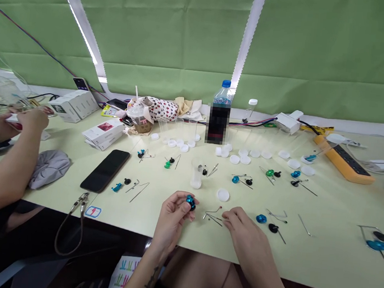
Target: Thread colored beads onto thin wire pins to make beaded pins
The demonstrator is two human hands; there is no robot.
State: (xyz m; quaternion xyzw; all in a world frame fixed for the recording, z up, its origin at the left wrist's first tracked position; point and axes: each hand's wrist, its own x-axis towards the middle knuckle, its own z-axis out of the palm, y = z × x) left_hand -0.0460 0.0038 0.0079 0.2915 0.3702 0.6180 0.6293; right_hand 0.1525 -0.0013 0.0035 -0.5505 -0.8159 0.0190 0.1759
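My left hand [171, 221] pinches a glossy blue bead [191, 202] with a black piece against it between its fingertips. My right hand [240, 230] rests on the pale green table top [321, 247], fingers loosely curled and holding nothing visible. Just left of its fingertips lie thin bent wires [212, 217], one with a small red tip. To its right are a blue bead [261, 218] and a black-headed pin [277, 231]. Further similar blue, green and black parts with wires are spread across the table.
Several white bottle caps [234, 159] and a clear cup [196, 172] stand beyond my hands. A phone [105, 170] lies to the left. A co-worker's hands [27, 123] work at the left. Further back stand a dark-labelled bottle [220, 113] and an orange power strip [343, 159].
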